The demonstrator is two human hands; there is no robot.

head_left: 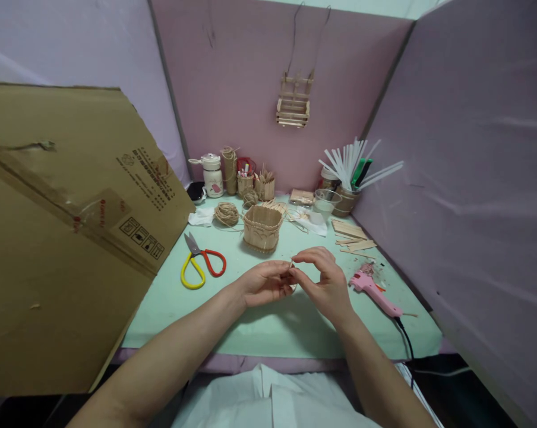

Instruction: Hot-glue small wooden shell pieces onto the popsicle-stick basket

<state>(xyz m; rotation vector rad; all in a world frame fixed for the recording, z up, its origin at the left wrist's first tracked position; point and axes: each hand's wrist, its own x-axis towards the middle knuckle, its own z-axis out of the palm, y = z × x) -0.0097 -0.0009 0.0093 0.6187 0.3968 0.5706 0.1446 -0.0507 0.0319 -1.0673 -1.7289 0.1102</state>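
Observation:
My left hand and my right hand meet above the front middle of the table. Both are closed, with thumb and fingers pinching a small, thin, pale piece between them. Its kind is too small to tell, and the fingers hide most of it. Just beyond the hands stands a small wooden basket with braided twine around its rim and base. To the left lie scissors with one yellow and one red handle. A pink glue gun rests to the right of my right hand.
A large cardboard sheet leans in at the left. Twine balls, a white bottle and stick holders line the back. White glue sticks stand in a pot; wooden sticks lie at right. A small wooden swing hangs on the wall.

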